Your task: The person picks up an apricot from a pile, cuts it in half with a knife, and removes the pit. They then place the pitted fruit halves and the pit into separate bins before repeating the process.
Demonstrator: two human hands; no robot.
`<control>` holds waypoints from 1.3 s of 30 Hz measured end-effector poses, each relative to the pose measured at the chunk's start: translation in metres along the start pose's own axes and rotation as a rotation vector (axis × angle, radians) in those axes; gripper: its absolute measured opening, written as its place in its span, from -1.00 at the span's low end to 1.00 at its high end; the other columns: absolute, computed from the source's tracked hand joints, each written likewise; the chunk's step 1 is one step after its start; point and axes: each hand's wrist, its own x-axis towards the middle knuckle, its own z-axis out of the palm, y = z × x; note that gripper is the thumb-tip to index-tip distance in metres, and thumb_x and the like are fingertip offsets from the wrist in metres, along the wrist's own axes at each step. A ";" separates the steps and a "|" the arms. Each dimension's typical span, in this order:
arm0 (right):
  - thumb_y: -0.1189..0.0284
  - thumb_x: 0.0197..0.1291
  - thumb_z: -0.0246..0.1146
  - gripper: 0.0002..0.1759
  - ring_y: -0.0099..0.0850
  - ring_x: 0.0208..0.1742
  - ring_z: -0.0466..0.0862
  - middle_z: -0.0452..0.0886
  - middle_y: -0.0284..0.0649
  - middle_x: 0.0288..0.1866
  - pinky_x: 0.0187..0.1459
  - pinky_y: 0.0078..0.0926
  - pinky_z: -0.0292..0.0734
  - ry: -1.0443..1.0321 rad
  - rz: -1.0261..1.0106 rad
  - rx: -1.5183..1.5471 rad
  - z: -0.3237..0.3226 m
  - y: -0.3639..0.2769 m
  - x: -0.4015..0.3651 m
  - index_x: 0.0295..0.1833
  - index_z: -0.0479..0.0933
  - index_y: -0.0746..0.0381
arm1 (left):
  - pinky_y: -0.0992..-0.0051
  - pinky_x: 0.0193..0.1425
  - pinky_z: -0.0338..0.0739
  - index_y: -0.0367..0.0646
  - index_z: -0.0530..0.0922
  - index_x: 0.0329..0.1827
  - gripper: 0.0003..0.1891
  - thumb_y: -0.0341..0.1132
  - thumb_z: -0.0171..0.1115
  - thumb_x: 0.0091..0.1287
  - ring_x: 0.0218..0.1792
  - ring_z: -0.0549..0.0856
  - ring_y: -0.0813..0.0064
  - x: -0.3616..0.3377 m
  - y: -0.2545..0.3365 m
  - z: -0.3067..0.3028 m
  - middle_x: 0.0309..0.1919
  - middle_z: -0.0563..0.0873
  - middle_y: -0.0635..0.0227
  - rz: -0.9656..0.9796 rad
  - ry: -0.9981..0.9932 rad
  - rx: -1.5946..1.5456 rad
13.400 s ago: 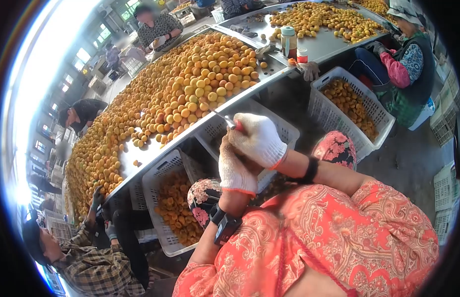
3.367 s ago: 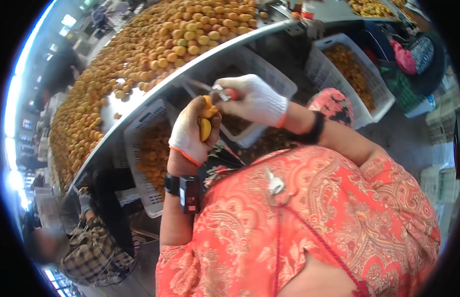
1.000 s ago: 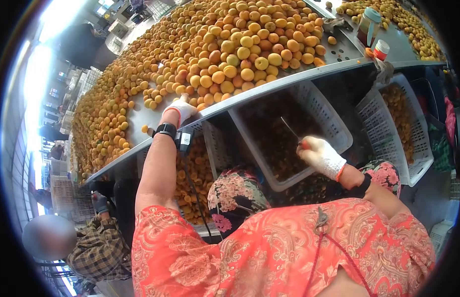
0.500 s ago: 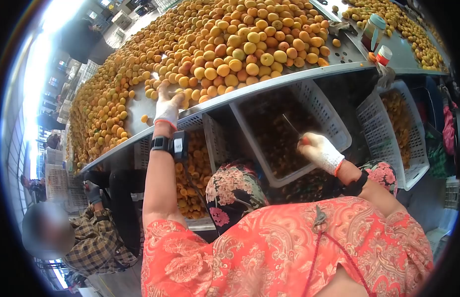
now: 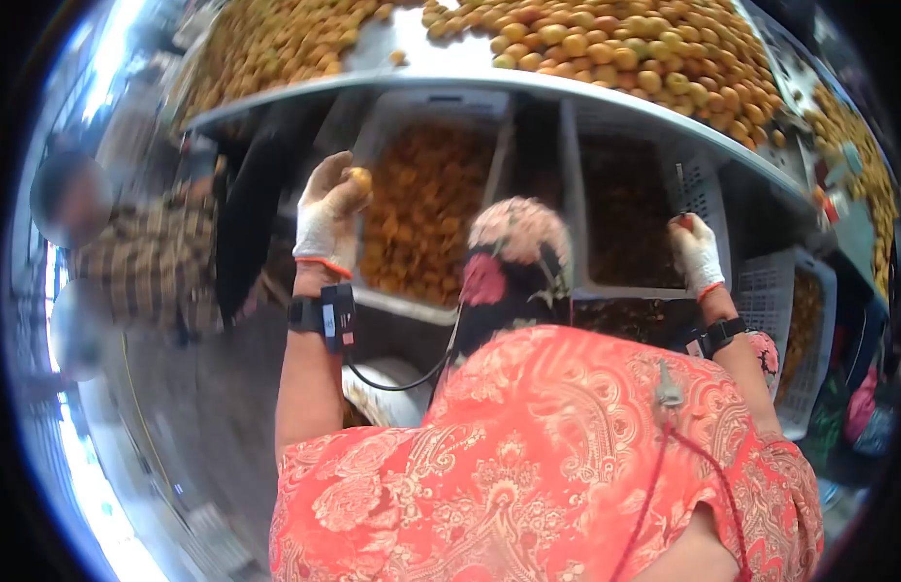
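Observation:
My left hand, in a white glove with an orange cuff, pinches a yellow-orange apricot between thumb and fingers. It hovers at the left edge of a white crate holding many orange apricot pieces. My right hand, gloved alike, is closed round the reddish handle of a small knife, its thin blade pointing up. That hand is over the right side of a second crate, whose dark brown contents are too blurred to make out.
A metal-edged table heaped with whole apricots runs across the top. A third crate with orange pieces stands at the right. A person in a checked shirt sits at the left. My knee lies between the two crates.
My left hand has come back from the apricot heap and now holds one apricot beside the crate. The view has tilted down and left. My right hand still grips the knife, its blade now more upright.

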 end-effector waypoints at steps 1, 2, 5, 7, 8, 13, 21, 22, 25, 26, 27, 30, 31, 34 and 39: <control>0.42 0.28 0.22 -0.88 -0.53 -0.48 0.47 0.50 -0.38 -0.49 -0.42 -0.47 0.40 -0.040 -0.003 -0.028 0.000 -0.001 -0.004 -0.16 0.56 0.24 | 0.45 0.00 0.64 -0.26 0.56 0.21 -0.61 -0.55 0.29 0.30 -0.10 0.70 0.46 -0.026 -0.002 -0.029 -0.09 0.69 0.31 0.031 0.120 0.058; 0.40 0.29 0.22 -0.89 -0.56 -0.53 0.41 0.47 -0.41 -0.51 -0.48 -0.49 0.35 -0.032 0.001 -0.020 0.001 -0.003 -0.009 -0.16 0.55 0.21 | 0.49 -0.02 0.62 -0.24 0.56 0.21 -0.61 -0.56 0.27 0.30 -0.09 0.69 0.49 -0.051 -0.003 -0.061 -0.09 0.69 0.33 0.063 0.229 0.116; 0.38 0.30 0.23 -0.90 -0.61 -0.60 0.36 0.43 -0.44 -0.54 -0.57 -0.52 0.27 0.014 -0.062 -0.028 -0.002 0.023 0.006 -0.19 0.53 0.17 | 0.52 -0.08 0.58 -0.27 0.55 0.21 -0.60 -0.57 0.21 0.29 -0.09 0.69 0.48 -0.129 0.005 -0.129 -0.06 0.68 0.26 -0.020 0.550 0.153; 0.36 0.29 0.24 -0.91 -0.61 -0.68 0.32 0.40 -0.46 -0.59 -0.64 -0.51 0.18 0.110 -0.129 -0.013 -0.004 0.055 0.031 -0.25 0.49 0.11 | 0.49 -0.16 0.60 -0.24 0.56 0.17 -0.64 -0.55 0.21 0.29 -0.18 0.71 0.46 -0.176 0.005 -0.160 -0.10 0.69 0.28 -0.033 0.675 0.145; 0.36 0.29 0.24 -0.91 -0.61 -0.68 0.32 0.40 -0.46 -0.59 -0.64 -0.51 0.18 0.105 -0.141 -0.018 -0.003 0.049 0.027 -0.25 0.49 0.11 | 0.47 -0.18 0.60 -0.25 0.56 0.15 -0.65 -0.56 0.20 0.29 -0.20 0.72 0.45 -0.194 0.004 -0.173 -0.14 0.69 0.30 -0.054 0.734 0.142; 0.39 0.27 0.24 -0.89 -0.60 -0.71 0.31 0.35 -0.46 -0.65 -0.65 -0.50 0.17 0.109 -0.114 0.080 0.002 0.034 0.009 -0.30 0.46 0.11 | 0.51 -0.14 0.58 -0.26 0.55 0.23 -0.57 -0.56 0.20 0.25 -0.18 0.65 0.49 -0.264 0.012 -0.231 -0.08 0.67 0.31 -0.123 0.565 0.323; 0.35 0.19 0.30 -0.74 -0.22 -0.17 0.70 0.73 -0.13 -0.25 -0.08 -0.27 0.54 0.253 -0.275 -0.191 -0.017 0.080 0.030 -0.09 0.60 0.29 | 0.60 -0.21 0.47 -0.23 0.63 0.09 -0.68 -0.51 0.28 0.25 -0.28 0.57 0.65 -0.180 0.058 -0.245 -0.19 0.69 0.43 -0.102 0.511 0.805; 0.34 0.19 0.30 -0.72 -0.19 -0.12 0.71 0.73 -0.09 -0.21 -0.04 -0.25 0.53 0.266 -0.289 -0.124 -0.013 0.079 0.030 -0.08 0.60 0.30 | 0.65 -0.28 0.40 -0.20 0.64 0.05 -0.73 -0.50 0.28 0.29 -0.35 0.52 0.72 -0.150 0.073 -0.216 -0.24 0.67 0.49 -0.084 0.472 0.762; 0.34 0.19 0.30 -0.74 -0.21 -0.11 0.69 0.73 -0.10 -0.20 -0.03 -0.28 0.52 0.224 -0.217 -0.130 -0.015 0.050 0.002 -0.09 0.58 0.29 | 0.49 0.21 0.51 -0.32 0.58 0.20 -0.66 -0.53 0.23 0.36 0.06 0.66 0.46 -0.067 0.079 -0.143 0.04 0.70 0.27 0.025 0.210 0.694; 0.35 0.19 0.30 -0.74 -0.21 -0.12 0.69 0.72 -0.10 -0.21 -0.03 -0.29 0.52 0.167 -0.209 -0.118 -0.015 0.044 -0.005 -0.10 0.57 0.30 | 0.50 0.27 0.48 -0.33 0.58 0.21 -0.65 -0.56 0.21 0.35 0.14 0.64 0.44 -0.048 0.083 -0.104 0.08 0.70 0.25 0.024 0.132 0.676; 0.36 0.22 0.28 -0.77 -0.21 -0.17 0.65 0.68 -0.07 -0.25 -0.05 -0.31 0.51 0.166 -0.286 -0.185 -0.016 0.037 -0.014 -0.11 0.56 0.29 | 0.50 0.25 0.49 -0.33 0.59 0.20 -0.64 -0.57 0.22 0.34 0.11 0.65 0.45 -0.023 0.080 -0.078 0.07 0.70 0.25 0.041 0.058 0.651; 0.34 0.26 0.24 -0.79 -0.07 -0.22 0.65 0.63 0.04 -0.32 -0.12 -0.24 0.51 0.164 -0.370 -0.311 -0.019 0.028 -0.030 -0.16 0.50 0.27 | 0.56 0.21 0.48 -0.32 0.60 0.18 -0.62 -0.60 0.19 0.28 0.07 0.64 0.51 0.057 0.065 -0.021 0.03 0.71 0.30 0.060 -0.207 0.689; 0.34 0.26 0.24 -0.79 -0.07 -0.22 0.65 0.63 0.04 -0.32 -0.12 -0.24 0.51 0.168 -0.361 -0.304 -0.020 0.032 -0.030 -0.16 0.50 0.27 | 0.55 0.24 0.47 -0.34 0.60 0.19 -0.60 -0.59 0.20 0.25 0.09 0.64 0.50 0.081 0.057 0.000 0.05 0.71 0.29 0.069 -0.237 0.710; 0.35 0.27 0.23 -0.80 0.03 -0.30 0.65 0.58 0.08 -0.41 -0.22 -0.17 0.50 0.109 -0.381 -0.430 -0.028 0.029 -0.032 -0.19 0.46 0.26 | 0.46 0.27 0.49 -0.29 0.58 0.24 -0.53 -0.48 0.28 0.21 0.14 0.65 0.40 0.157 0.041 0.049 0.11 0.70 0.14 0.165 -0.278 0.924; 0.42 0.23 0.22 -0.86 0.06 -0.38 0.62 0.54 0.09 -0.48 -0.31 -0.17 0.48 0.014 -0.260 -0.382 -0.044 0.005 -0.042 -0.21 0.46 0.26 | 0.38 0.16 0.57 -0.01 0.44 0.47 -0.30 -0.26 0.35 0.18 0.10 0.67 0.28 0.267 0.005 0.117 0.35 0.48 0.01 0.262 -0.316 1.140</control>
